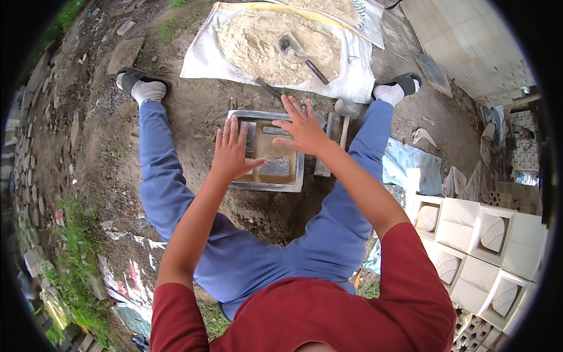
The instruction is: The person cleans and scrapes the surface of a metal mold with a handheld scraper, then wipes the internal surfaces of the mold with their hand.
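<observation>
Between my legs a square metal mould (298, 170) rests on the ground, with dark rectangular metal pieces inside it. My left hand (231, 151) is over the mould's left side, its fingers stretched and the thumb out to the right. Above the upper right part of the mould is my right hand (303, 129), fingers spread. Neither hand holds anything. Whether the palms touch the mould, I cannot tell. Just right of the mould lies a mallet (345, 117) with a grey head and wooden handle, beside a long metal bar (323, 152).
Ahead, a white sack (202, 61) bears a heap of pale powder (252, 44), with a scoop (290, 46) lying in it. Stacked cream moulded blocks (463, 226) stand at the right, near a blue sheet (413, 170). Grass (82, 264) grows at the left.
</observation>
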A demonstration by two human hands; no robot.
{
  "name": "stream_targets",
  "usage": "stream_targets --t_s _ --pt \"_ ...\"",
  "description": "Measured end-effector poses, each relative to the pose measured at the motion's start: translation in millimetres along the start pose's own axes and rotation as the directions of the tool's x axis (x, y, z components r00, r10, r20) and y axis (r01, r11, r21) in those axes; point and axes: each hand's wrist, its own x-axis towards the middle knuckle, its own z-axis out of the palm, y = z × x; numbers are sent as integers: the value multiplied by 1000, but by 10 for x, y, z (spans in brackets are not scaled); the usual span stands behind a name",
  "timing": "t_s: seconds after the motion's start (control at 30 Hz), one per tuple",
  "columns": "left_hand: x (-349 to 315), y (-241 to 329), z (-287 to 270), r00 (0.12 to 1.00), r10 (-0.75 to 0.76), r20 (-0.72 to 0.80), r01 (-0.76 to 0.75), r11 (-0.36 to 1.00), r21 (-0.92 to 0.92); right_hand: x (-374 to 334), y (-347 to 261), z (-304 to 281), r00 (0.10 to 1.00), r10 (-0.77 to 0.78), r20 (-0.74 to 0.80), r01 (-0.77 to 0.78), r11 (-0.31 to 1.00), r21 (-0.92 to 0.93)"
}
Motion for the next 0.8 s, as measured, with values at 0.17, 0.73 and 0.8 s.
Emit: stream_targets --t_s 0.17,0.73,0.8 --pt "292 -238 35 998 33 -44 -29 995 94 581 145 72 916 -347 200 350 936 22" --pt "286 -371 23 984 -2 -177 7 1000 23 313 445 -132 847 -305 434 417 890 -187" --pt "313 -308 39 988 -20 -154 32 997 75 62 553 -169 900 -208 384 299 934 -195"
